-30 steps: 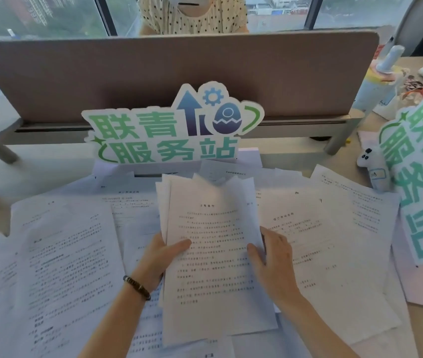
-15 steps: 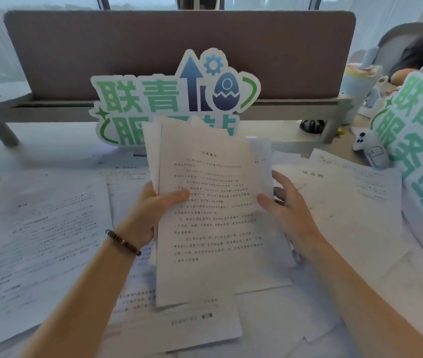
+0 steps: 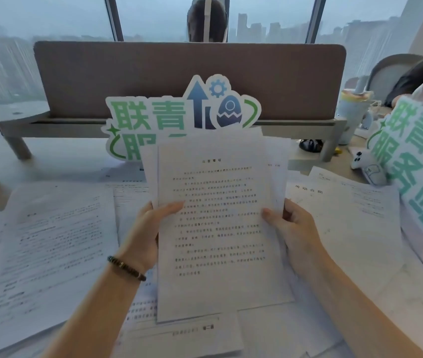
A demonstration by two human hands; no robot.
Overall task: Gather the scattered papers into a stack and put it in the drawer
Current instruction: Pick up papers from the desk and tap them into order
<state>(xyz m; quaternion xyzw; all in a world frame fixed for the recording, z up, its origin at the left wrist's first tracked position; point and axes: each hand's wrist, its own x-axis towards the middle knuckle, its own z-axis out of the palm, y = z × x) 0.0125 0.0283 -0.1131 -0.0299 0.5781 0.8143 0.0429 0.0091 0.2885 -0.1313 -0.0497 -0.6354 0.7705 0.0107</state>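
Two hands hold a stack of papers (image 3: 218,223) up off the counter (image 3: 58,161), tilted toward the camera — the left hand (image 3: 148,233) grips its left edge with the thumb across the front sheet, the right hand (image 3: 295,228) grips the right edge the same way, fingers curled behind. A dark beaded bracelet (image 3: 126,267) sits on the left wrist. Several sheets in the stack fan out unevenly at the top and sides. More loose papers (image 3: 50,241) lie spread flat over the counter on both sides and beneath the stack, overlapping one another. Behind the stack stands a green-and-blue cutout sign (image 3: 179,112), its lower part hidden by the sheets, in front of a brown divider panel (image 3: 179,71). A second, similar sign (image 3: 417,164) leans at the right — a small plush toy (image 3: 368,166) just beside it
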